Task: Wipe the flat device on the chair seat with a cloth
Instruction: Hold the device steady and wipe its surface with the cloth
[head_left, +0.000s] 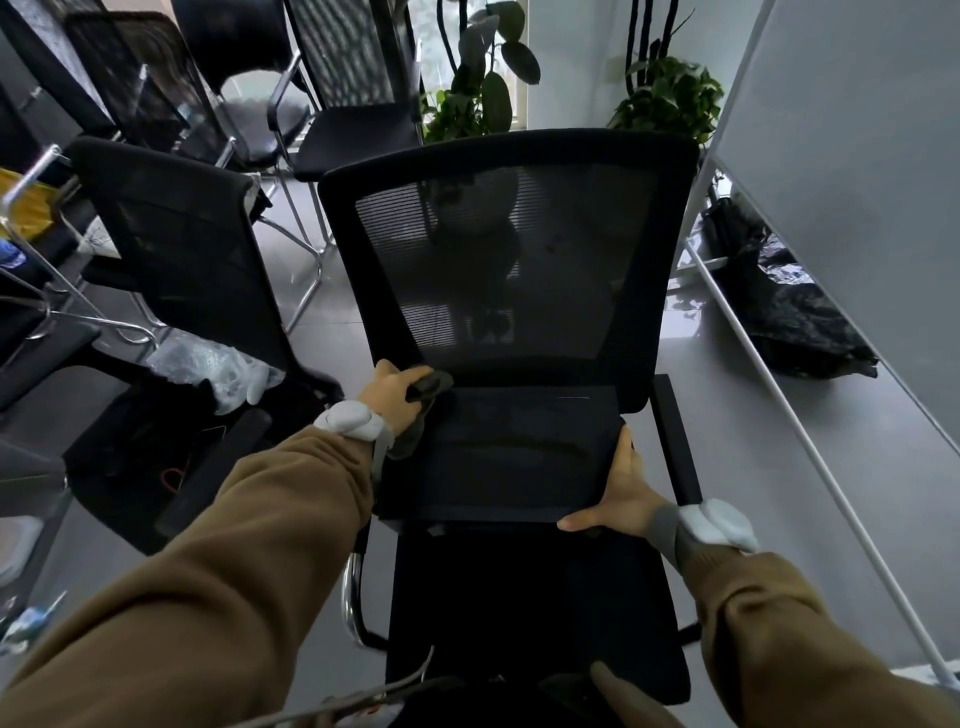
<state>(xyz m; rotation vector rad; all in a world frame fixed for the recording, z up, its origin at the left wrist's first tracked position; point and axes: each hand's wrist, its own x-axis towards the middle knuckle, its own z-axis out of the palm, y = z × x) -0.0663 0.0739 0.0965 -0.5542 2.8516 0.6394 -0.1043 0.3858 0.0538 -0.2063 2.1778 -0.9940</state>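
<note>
While the flat device (519, 457) lay dark and level on the seat of the black mesh-backed chair (511, 260), both hands were at its edges. The device sat toward the back of the seat, just in front of the mesh backrest, with the bare front part of the seat showing nearer the camera.

The left hand (387, 397) was at the device's far left corner, its fingers curled round a dark grey cloth (426, 395) and pressing it against that corner; part of the cloth hung down along the device's left edge. The right hand (621, 493) was at the device's near right corner, fingers fairly straight along the right edge and thumb spread along the front edge, steadying rather than gripping it.

Both arms wore brown sleeves with pale bands at the wrists.

Left of the chair stood several other black chairs (182, 249) with chrome frames. Behind it were green potted plants (670, 98), and to its right a pale partition (857, 182) with a black plastic bag (789, 306) at its foot.
</note>
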